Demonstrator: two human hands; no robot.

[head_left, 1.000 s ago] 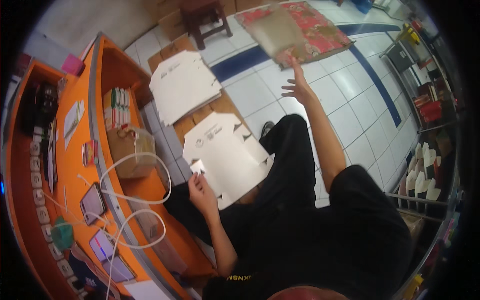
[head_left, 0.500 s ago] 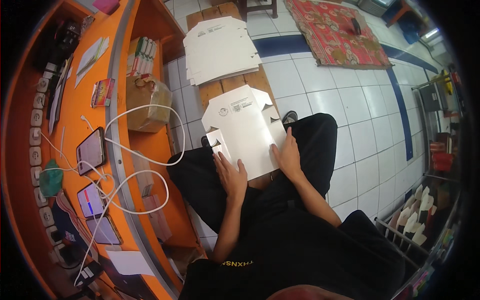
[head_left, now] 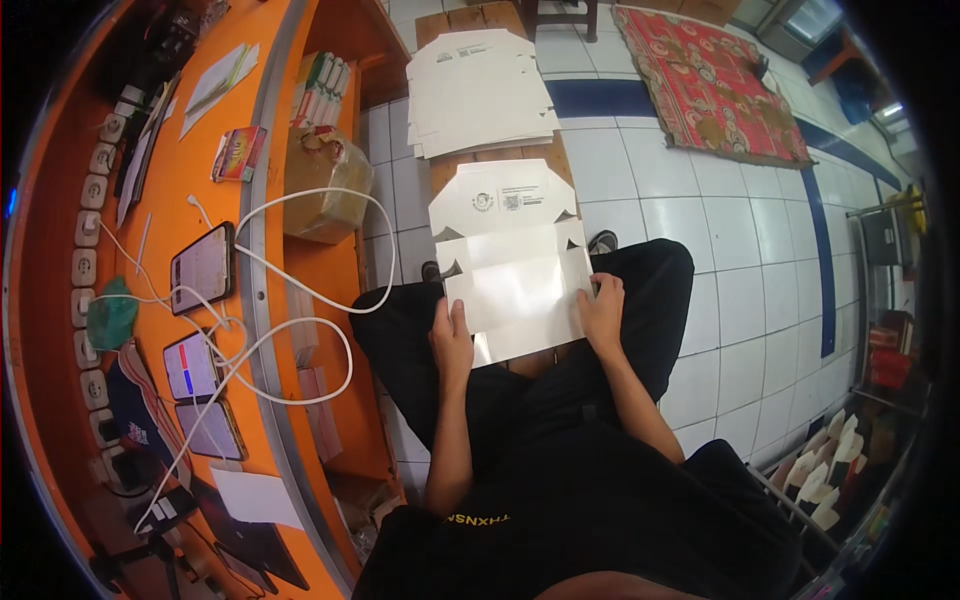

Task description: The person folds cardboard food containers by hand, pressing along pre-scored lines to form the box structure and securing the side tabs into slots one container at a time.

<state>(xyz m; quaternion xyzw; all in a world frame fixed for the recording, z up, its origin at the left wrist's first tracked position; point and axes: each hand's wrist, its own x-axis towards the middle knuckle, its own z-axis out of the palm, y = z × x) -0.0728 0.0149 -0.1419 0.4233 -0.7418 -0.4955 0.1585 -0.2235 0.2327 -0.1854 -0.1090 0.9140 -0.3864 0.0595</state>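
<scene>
A white die-cut cardboard box blank [head_left: 512, 268] lies over the wooden bench between my knees, with a printed stamp and a square code on its far part. Its side flaps show notches and small folded corners. My left hand [head_left: 453, 338] grips its near left edge, thumb on top. At the right edge, my right hand [head_left: 602, 314] pinches the board with fingers curled around the side. The undersides of both grips are hidden. Farther along the bench rests a stack of similar flat white blanks [head_left: 478, 98].
On my left an orange counter [head_left: 262, 440] carries phones [head_left: 203, 268], looping white cables [head_left: 318, 398] and a small red-yellow box [head_left: 238, 154]. A taped brown carton [head_left: 335, 195] sits on its shelf. A red patterned mat [head_left: 700, 85] covers tiles ahead right; a rack [head_left: 880, 330] stands at right.
The blank's side flaps, partly raised before, now lie more spread out and level. Both hands have shifted from resting on the panel to holding its left and right edges. The view has moved slightly.
</scene>
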